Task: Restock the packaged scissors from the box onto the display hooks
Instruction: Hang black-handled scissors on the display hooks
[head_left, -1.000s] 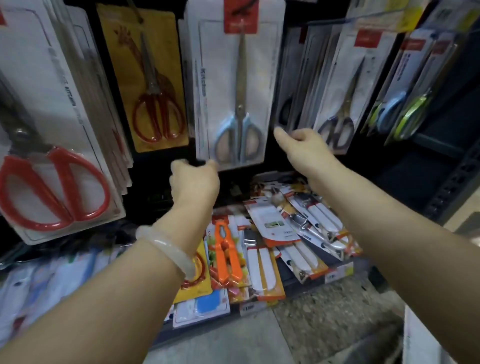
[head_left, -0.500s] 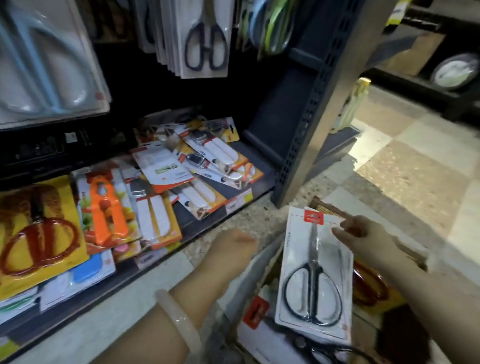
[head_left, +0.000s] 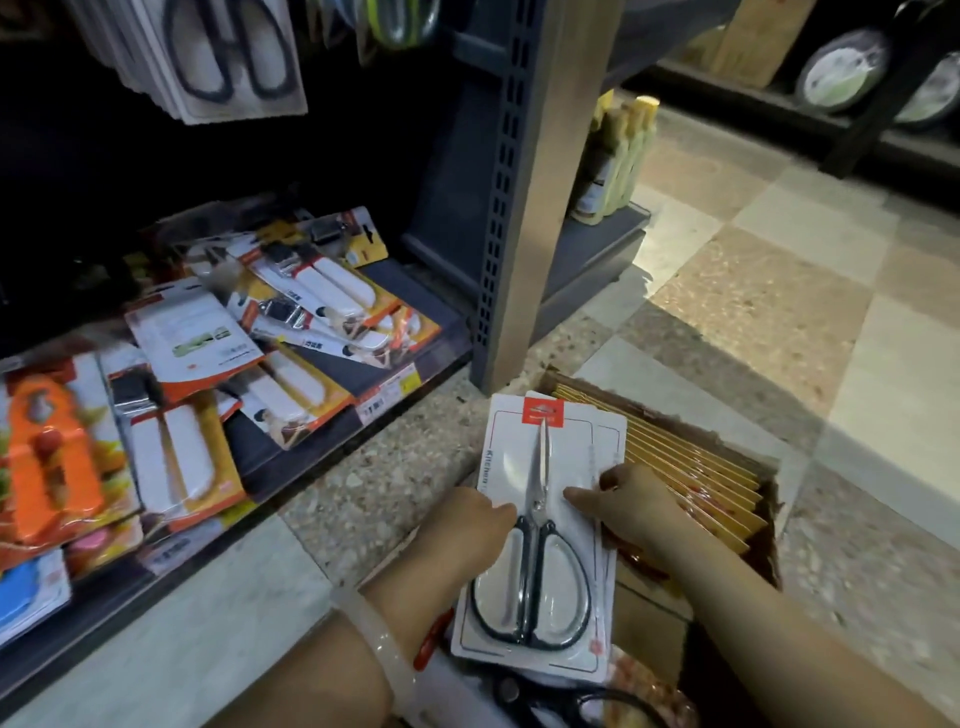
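Note:
A cardboard box (head_left: 768, 525) stands on the floor at lower right, packed with yellow-backed packs on edge. Above its near side I hold a white card pack of black-handled scissors (head_left: 540, 545) with a red label at its top. My left hand (head_left: 467, 530) grips the pack's left edge. My right hand (head_left: 628, 504) pinches the right edge, thumb on the front, with more white cards stacked behind. Black-handled scissors packs (head_left: 228, 57) hang on hooks at the top left.
The bottom shelf (head_left: 363, 379) at left holds loose packs of peelers and an orange tool (head_left: 52, 452). A grey perforated upright (head_left: 514, 208) stands between shelf and box. More scissors (head_left: 561, 701) lie at the bottom edge. Tiled floor stretches to the right.
My view dropped from the hanging scissors to the box on the floor. Both hands came down from the hooks and closed on the white scissors pack.

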